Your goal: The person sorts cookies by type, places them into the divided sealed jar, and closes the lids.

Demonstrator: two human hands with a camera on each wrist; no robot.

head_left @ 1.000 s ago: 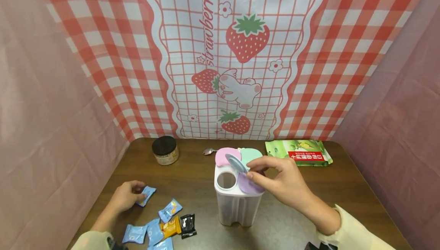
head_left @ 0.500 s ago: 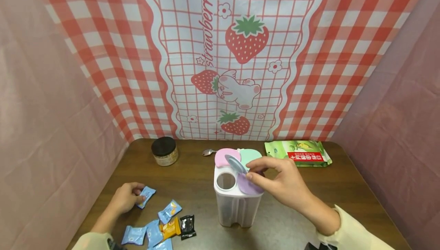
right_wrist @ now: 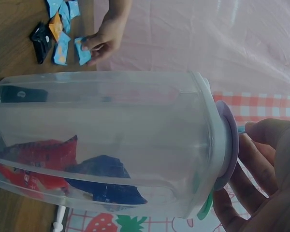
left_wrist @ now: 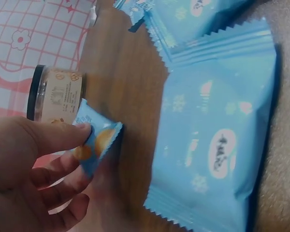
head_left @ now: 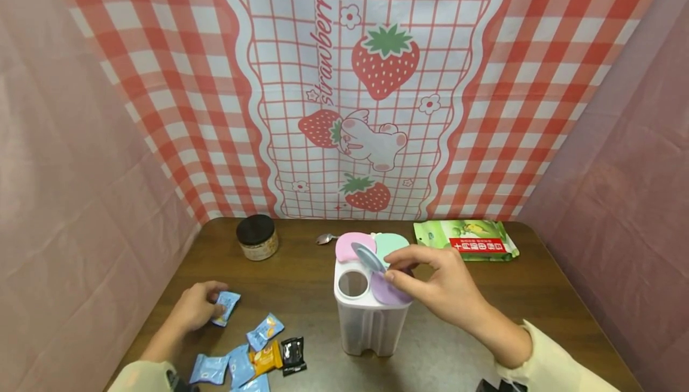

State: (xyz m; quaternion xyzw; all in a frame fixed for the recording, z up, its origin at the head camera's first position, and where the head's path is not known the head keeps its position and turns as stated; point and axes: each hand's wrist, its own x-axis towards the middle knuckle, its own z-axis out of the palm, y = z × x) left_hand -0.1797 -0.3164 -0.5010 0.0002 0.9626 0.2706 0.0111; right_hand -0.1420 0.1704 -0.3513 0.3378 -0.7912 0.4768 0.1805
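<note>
In the head view, my left hand [head_left: 196, 307] pinches a small blue snack packet [head_left: 228, 306] between thumb and fingers, at the table's left. The left wrist view shows the thumb on the packet's [left_wrist: 97, 137] face. My right hand [head_left: 449, 281] holds up the pale blue flap lid [head_left: 367, 256] of a clear plastic storage container [head_left: 371, 329], exposing one round opening [head_left: 354, 284]. The pink [head_left: 354, 246], green [head_left: 393, 244] and purple [head_left: 389, 291] lids lie flat. Through the container wall in the right wrist view, a red packet [right_wrist: 38, 157] and a dark blue packet [right_wrist: 106, 176] show.
Several blue packets [head_left: 210, 369], an orange packet [head_left: 267, 358] and a black packet [head_left: 293, 355] lie front left. A black-lidded jar [head_left: 258, 237], a spoon [head_left: 326, 239] and a green wipes pack [head_left: 467, 240] sit along the back, before a strawberry-print cloth [head_left: 384, 60].
My left hand and the blue packet have shifted very slightly to the left. My right hand keeps the pale blue lid raised at the same tilt.
</note>
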